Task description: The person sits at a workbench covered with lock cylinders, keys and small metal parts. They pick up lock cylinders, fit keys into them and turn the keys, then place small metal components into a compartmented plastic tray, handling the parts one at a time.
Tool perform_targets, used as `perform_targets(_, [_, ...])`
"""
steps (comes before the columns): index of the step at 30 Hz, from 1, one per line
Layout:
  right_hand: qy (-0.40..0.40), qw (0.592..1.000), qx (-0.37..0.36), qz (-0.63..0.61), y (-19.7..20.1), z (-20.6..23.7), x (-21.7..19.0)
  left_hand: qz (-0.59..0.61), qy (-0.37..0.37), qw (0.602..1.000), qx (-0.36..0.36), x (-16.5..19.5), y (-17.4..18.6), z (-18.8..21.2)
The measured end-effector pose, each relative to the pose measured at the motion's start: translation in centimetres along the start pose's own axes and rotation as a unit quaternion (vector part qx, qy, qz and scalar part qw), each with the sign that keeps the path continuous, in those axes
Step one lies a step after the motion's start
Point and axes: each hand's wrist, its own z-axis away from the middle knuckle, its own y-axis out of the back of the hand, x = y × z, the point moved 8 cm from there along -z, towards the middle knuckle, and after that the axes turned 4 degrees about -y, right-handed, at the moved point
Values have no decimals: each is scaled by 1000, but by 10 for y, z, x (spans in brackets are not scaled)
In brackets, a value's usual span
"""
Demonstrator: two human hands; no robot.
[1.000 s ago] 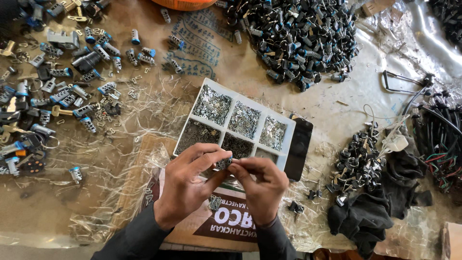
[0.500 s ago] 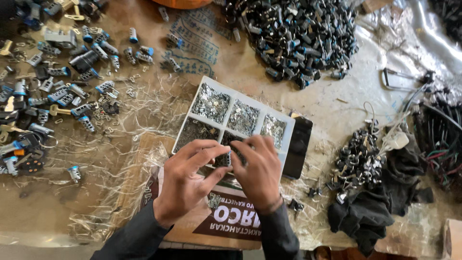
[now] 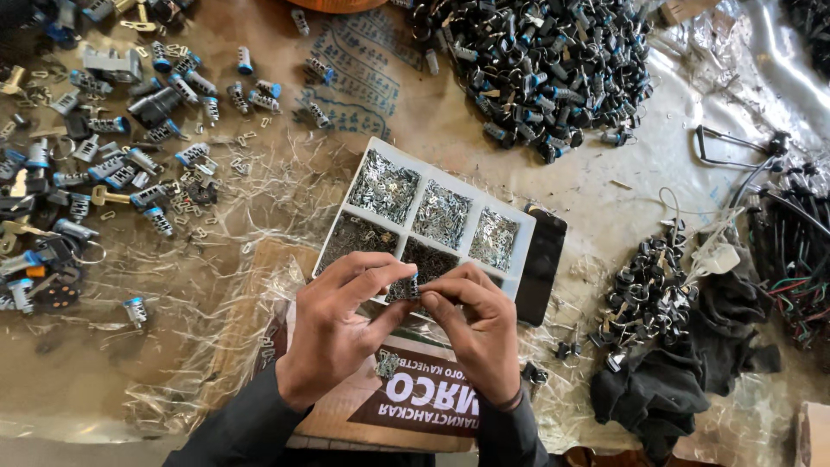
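Both hands had shifted slightly leftward; left hand [image 3: 333, 333] and right hand [image 3: 480, 333] remained pinched together on one small metal part [image 3: 414, 285] over the tray [image 3: 519, 259].

Flat brown cardboard box w/ dark maroon printed panel & white lettering [image 3: 424, 402] lies under the hands, bottom centre. Pale tan cardboard box corner [image 3: 813, 432] at bottom right edge. Faded blue print patch on the tan table cover [image 3: 363, 82] sits top centre.

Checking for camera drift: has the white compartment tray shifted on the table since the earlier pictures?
No. The white compartment tray keeps its place beside the black phone.
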Motion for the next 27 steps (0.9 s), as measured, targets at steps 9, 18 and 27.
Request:
perform_targets(9, [10,1000,20,16,1,1,5,0,-1,1000,-13,-3,-3,1])
perform_targets(18, [-64,985,-35,-159,6,-16,44,-21,-38,999,-22,3,-2,2])
perform_targets(27, [-41,993,56,-100,7,-1,34,-38,-33,999,-2,1,0,1])
